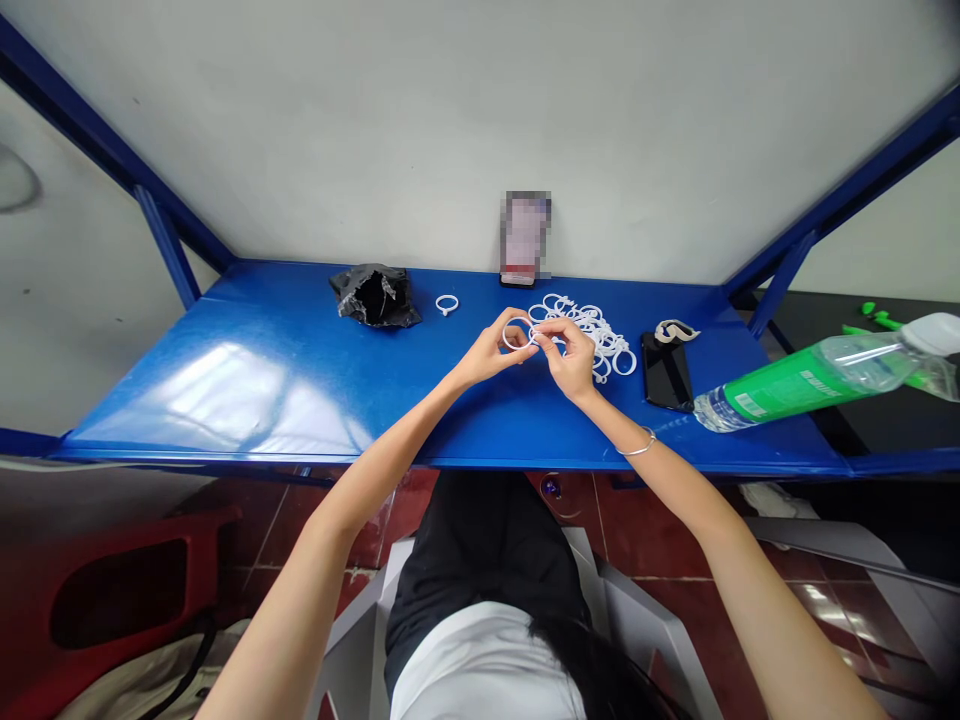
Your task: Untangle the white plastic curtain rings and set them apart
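Note:
Above the blue table, a white plastic ring [505, 341] is held between both hands. My left hand [491, 352] curves around its left side, thumb and fingers closed on the rim. With thumb and fingertips my right hand [568, 357] pinches the ring's right side, where a small knob or joint seems to be; the fingers partly hide it. Just behind and to the right of my right hand lies a pile of similar white rings [604, 335], several of them overlapping. One separate white ring [447, 304] lies flat on the table to the left of my hands.
A crumpled black plastic bag [377, 297] sits open at the back left of the blue table [300, 340]. A phone [525, 240] leans against the wall. At right are a black phone [667, 375], a white band [676, 331] and a green-labelled bottle [806, 385].

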`<state>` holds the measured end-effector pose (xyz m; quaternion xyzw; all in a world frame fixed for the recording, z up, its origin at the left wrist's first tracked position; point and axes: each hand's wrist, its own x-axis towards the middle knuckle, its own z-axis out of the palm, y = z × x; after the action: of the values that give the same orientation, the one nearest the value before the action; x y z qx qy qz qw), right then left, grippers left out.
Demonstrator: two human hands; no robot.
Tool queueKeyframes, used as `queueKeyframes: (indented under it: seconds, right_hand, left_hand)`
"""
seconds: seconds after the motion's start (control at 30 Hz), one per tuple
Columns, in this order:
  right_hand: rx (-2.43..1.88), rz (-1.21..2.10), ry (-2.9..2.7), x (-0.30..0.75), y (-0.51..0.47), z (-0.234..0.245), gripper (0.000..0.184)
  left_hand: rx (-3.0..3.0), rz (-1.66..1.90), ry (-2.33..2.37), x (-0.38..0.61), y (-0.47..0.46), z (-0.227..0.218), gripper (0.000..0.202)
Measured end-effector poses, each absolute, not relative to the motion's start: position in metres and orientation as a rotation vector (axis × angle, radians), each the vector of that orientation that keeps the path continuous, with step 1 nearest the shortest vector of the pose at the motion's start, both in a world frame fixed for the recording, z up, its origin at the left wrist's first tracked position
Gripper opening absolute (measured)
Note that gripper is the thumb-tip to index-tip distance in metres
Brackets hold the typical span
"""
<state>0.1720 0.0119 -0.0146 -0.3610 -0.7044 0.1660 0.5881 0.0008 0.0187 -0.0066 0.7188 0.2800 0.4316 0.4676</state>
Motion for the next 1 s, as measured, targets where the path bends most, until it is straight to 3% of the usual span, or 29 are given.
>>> queueKeyframes:
  seconds: [0.7,1.0]
  right_hand:
    - [-0.878,0.267,-1.732,0.173,0.018,-0.018,0.019]
    - [-0.884,0.278,-1.805,0.172,0.017,-0.018,0.019]
  left_hand:
    - [2.366,1.176,1.085,-0.01,0.03,-0.011,0.041]
    - [2.297,1.122,1.022,-0.01,0.033,-0.017,0.043]
